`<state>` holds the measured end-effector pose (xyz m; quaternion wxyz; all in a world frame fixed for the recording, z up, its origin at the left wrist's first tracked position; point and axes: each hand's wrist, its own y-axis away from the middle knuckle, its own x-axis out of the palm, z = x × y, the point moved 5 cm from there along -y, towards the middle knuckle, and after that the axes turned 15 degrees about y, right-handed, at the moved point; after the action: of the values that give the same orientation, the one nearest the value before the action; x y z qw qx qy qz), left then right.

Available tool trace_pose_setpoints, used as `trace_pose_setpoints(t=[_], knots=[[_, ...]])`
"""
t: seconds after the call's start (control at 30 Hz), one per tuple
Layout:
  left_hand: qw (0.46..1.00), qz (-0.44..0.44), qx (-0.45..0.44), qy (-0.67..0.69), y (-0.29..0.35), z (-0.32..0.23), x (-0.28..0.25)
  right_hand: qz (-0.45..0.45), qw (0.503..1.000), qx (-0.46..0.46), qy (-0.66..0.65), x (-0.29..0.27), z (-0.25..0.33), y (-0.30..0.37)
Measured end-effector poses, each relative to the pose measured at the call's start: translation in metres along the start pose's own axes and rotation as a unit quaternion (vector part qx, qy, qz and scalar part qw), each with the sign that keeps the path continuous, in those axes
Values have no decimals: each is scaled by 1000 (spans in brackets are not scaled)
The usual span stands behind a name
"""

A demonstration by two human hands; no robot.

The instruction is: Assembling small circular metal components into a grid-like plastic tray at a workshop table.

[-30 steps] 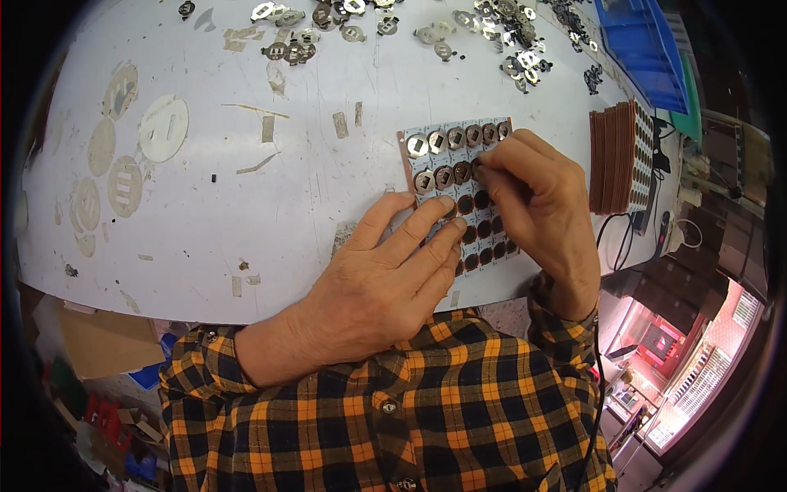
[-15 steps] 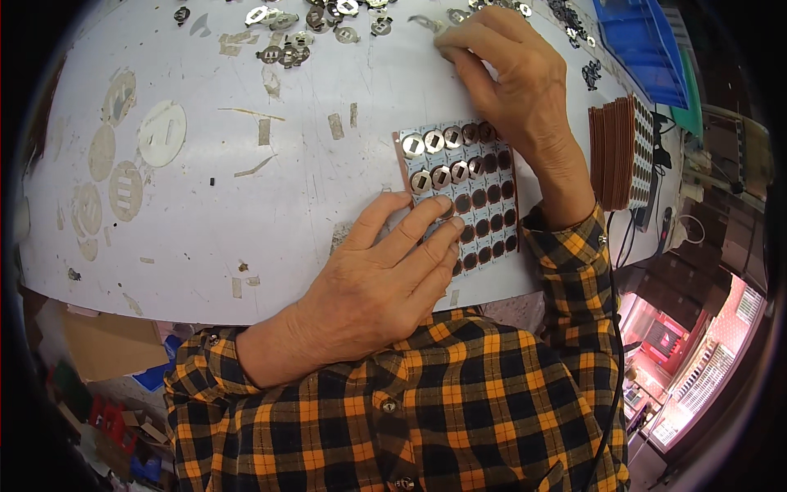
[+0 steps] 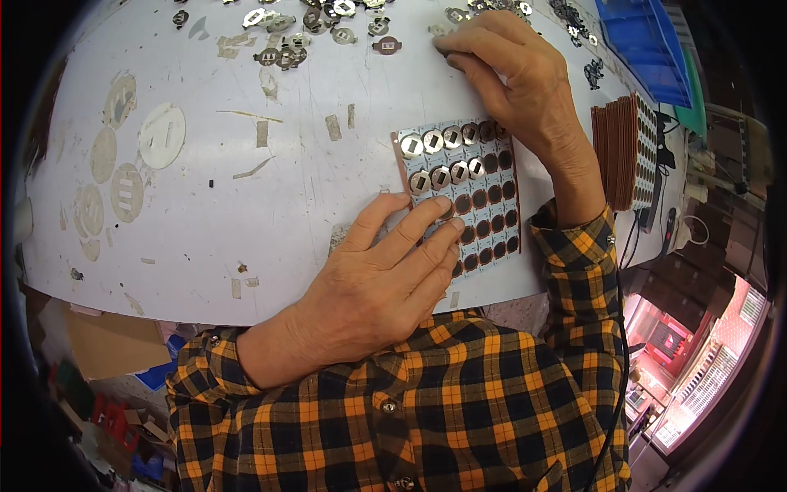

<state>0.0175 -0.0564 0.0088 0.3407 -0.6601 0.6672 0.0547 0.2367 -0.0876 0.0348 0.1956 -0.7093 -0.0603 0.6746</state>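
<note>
My left hand (image 3: 369,275) lies flat with its fingers spread over the left side of a light-blue circuit board panel (image 3: 478,184) with brown edges. Rows of dark round pads cover the panel. Round silver coin-cell clips (image 3: 440,176) sit along its two far rows; my right wrist partly hides the far right corner. Beyond the panel, my right hand (image 3: 516,78) hovers with thumb and index finger curled close together near a scattering of loose clips (image 3: 344,35). Something dark shows between those fingertips, too small to make out. One clip (image 3: 387,45) lies alone left of them.
A stack of brown-edged panels (image 3: 615,152) stands on the right, with a blue bin (image 3: 643,49) behind it. Small black parts (image 3: 593,74) lie near the bin. Tape scraps (image 3: 332,127) and pale round stickers (image 3: 162,135) mark the white table. Cables run by the right edge.
A clip that was blurred beside my right fingertips now rests on the table farther left. My right thumb has drawn back slightly. The left hand and panel have hardly moved.
</note>
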Motion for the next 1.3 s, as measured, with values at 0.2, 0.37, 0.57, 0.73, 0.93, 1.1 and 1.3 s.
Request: trace_pose_setpoints(t=[0.2,0.37,0.57,0.73,0.93,1.1,1.3], knots=[[1000,2,4,9,-2,-1,-1,-21,994,74,-79,-15,-1,6],[1000,-2,-1,3,0,1,-1,4,890,328,-317,-21,6,54],[1000,3,-9,7,-1,1,-2,26,845,418,-334,-28,20,104],[1000,-1,-4,4,-5,-1,-2,22,890,379,-254,-31,31,107],[1000,-3,-10,0,-3,-1,-2,27,872,411,-263,-31,38,106],[1000,-2,-10,4,-3,-1,-2,39,895,387,-219,-34,41,106],[1000,4,-9,1,-3,-1,-2,19,910,352,-218,-29,38,107]])
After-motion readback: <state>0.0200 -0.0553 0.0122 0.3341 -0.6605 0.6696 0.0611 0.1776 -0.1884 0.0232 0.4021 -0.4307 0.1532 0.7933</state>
